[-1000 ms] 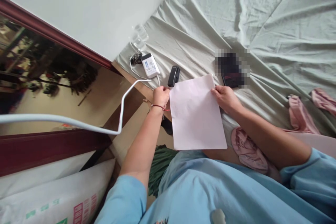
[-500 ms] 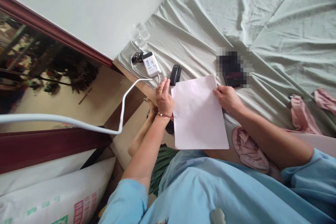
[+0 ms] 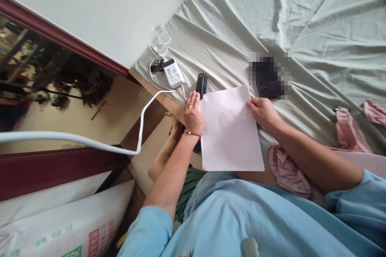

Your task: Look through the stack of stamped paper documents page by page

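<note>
White paper (image 3: 230, 130), a blank sheet or thin stack, lies across the edge of the bed and over my lap. My right hand (image 3: 263, 111) pinches its upper right edge between thumb and fingers. Along its left edge rests my left hand (image 3: 193, 113), fingers stretched out flat and side by side; its thumb is hidden. Just beyond those fingertips, a black stapler (image 3: 201, 84) sits on the sheet, close to the paper's upper left corner.
A white box-shaped device (image 3: 173, 74) with a white cable (image 3: 141, 120) lies left of the stapler. Behind it are clear plastic containers (image 3: 160, 40). A pixelated dark object (image 3: 267, 78) lies beyond my right hand. Pink cloth (image 3: 288, 172) lies near my right forearm.
My left hand has shifted slightly right, closer against the paper's left edge and the stapler. My right hand keeps its pinch on the paper, almost unmoved.
</note>
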`<state>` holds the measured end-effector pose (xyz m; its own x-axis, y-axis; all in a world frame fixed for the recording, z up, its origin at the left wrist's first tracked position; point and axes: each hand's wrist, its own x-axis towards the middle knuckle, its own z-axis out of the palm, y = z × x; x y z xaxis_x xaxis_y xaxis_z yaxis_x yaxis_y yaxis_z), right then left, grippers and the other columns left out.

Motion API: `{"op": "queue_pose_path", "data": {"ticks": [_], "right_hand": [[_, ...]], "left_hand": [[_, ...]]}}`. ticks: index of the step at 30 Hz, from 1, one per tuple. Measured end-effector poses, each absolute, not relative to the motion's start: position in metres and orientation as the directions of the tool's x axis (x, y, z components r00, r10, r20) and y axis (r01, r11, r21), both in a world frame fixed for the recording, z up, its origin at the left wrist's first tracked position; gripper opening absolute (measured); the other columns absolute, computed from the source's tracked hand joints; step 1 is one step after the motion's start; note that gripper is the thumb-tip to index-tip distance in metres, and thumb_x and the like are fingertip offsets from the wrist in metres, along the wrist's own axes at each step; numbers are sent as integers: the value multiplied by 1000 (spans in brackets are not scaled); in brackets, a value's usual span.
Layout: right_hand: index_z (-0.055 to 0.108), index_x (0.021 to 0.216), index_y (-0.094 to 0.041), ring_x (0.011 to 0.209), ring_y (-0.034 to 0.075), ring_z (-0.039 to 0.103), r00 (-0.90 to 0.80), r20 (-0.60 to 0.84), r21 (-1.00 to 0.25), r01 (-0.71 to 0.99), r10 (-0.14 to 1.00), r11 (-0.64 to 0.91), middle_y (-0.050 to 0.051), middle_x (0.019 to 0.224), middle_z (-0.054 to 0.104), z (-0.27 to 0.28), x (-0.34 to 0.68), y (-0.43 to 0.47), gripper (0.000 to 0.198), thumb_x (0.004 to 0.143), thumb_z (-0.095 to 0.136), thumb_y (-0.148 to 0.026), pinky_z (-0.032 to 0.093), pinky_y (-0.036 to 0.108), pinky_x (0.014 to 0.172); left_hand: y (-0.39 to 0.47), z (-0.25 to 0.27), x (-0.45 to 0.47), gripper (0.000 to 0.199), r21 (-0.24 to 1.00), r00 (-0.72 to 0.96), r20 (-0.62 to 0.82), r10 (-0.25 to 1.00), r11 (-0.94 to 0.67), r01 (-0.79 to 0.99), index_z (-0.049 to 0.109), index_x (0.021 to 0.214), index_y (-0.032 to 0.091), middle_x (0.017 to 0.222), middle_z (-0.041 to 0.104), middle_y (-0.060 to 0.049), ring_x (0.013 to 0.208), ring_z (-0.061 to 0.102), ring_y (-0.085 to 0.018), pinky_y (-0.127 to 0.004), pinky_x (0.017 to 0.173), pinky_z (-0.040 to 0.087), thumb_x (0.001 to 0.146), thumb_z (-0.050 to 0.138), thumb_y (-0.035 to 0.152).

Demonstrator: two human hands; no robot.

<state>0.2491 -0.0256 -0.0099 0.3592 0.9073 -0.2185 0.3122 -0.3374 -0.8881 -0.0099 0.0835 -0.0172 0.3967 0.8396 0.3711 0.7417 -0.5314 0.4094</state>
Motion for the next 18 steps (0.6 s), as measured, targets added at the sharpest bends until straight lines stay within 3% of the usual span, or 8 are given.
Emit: {"op": "queue_pose_path", "data": {"ticks": [4,8,14,18], "right_hand": [[43,63,-23,55,12,36,351,-223,-894,298,909,-335,-1,57,42,-5,248,-28,31,88,51,-41,23,29,52],[42,64,-23,56,13,36,356,-225,-891,302,907,-339,-1,58,43,0,248,-29,31,88,52,-40,22,29,53],[39,66,-24,58,13,36,321,-212,-895,316,923,-316,-1,59,42,2,248,-29,33,91,51,-41,25,29,54],[37,68,-25,56,13,37,265,-235,-904,295,935,-311,-3,58,40,11,246,-33,36,92,54,-45,26,28,53]], "left_hand": [[80,-16,-9,69,395,411,289,865,-499,772,56,152,14,161,49,-13,154,41,-22,-47,134,24,86,41,-2],[80,-11,-9,69,385,442,244,863,-505,773,56,150,7,160,49,-19,151,47,-26,-51,133,27,83,42,-4],[84,-4,-7,72,486,358,311,880,-471,736,62,147,21,156,56,-7,146,53,-20,-41,128,40,82,41,-3],[69,2,-9,67,552,326,316,891,-452,701,57,151,19,158,55,-9,147,52,-20,-37,126,40,88,40,3]]}}
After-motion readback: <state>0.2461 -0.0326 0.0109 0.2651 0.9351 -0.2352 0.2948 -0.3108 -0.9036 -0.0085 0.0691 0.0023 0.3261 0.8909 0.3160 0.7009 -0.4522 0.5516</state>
